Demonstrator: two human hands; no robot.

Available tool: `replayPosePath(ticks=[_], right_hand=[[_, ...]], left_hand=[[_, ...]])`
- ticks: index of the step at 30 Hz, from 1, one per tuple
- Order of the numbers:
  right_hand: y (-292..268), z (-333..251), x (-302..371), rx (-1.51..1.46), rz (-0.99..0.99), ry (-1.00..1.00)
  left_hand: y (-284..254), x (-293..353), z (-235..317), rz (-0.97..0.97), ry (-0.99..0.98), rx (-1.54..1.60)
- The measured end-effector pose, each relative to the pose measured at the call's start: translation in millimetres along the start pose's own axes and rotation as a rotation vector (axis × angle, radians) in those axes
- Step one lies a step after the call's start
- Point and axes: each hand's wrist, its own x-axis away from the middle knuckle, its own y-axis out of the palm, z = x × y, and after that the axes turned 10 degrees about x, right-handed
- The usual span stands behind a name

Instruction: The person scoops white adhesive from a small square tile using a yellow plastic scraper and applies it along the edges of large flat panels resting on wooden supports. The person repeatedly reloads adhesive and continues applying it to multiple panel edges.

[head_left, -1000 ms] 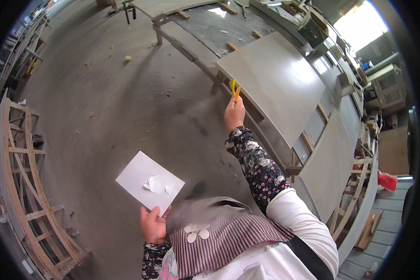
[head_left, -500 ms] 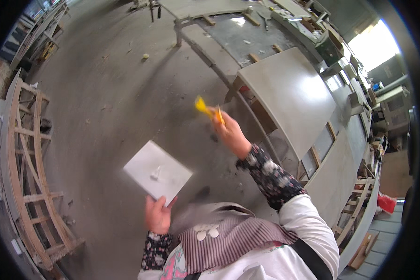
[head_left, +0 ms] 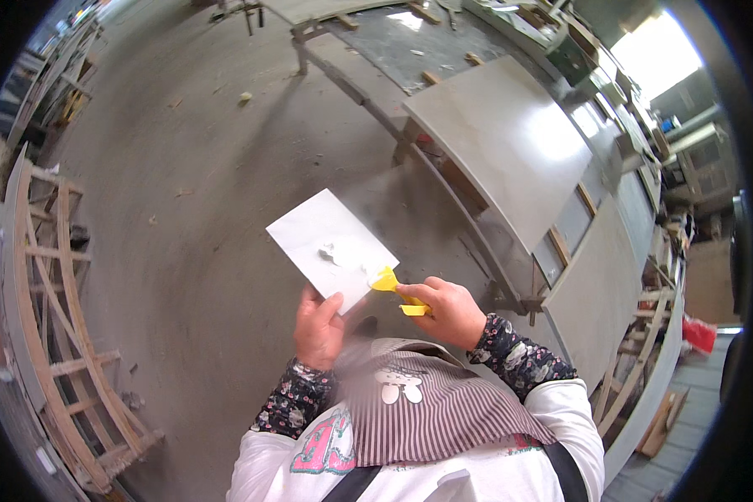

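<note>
My left hand (head_left: 319,329) grips the near corner of a flat white board (head_left: 305,230), thumb on top and fingers beneath. A small heap of whitish paste (head_left: 328,253) sits near the board's middle, with a smear toward its right edge. In my right hand (head_left: 452,311) is a yellow putty knife (head_left: 386,280), its blade against the board's right edge area. A second yellow piece (head_left: 415,310) shows by the same fingers; whether it belongs to the knife I cannot tell.
A large smooth panel (head_left: 502,142) lies on a workbench to the right, with another panel (head_left: 598,293) nearer. Wooden strips (head_left: 559,245) lie between them. A wooden frame (head_left: 63,293) stands at the left. Crumbs of debris dot the grey floor (head_left: 192,293).
My right hand has come down and nearer with the putty knife, which now meets the board. My left hand has raised the board slightly up and to the right.
</note>
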Motion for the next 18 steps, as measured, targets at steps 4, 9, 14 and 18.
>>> replayPosePath(ticks=[4, 9, 14, 18], right_hand=[[-19, 27, 22, 0.094, -0.039, 0.060], [-76, 93, 75, 0.148, 0.253, 0.336], [-113, 148, 117, 0.322, 0.190, 0.532], [-108, 171, 123, 0.346, 0.185, 0.525]], left_hand=[[-1, -4, -6, 0.088, -0.047, -0.131], [-14, -5, 4, 0.023, -0.066, -0.145], [-24, -4, 10, 0.070, -0.088, -0.186], [-29, -5, 7, 0.072, -0.096, -0.190]])
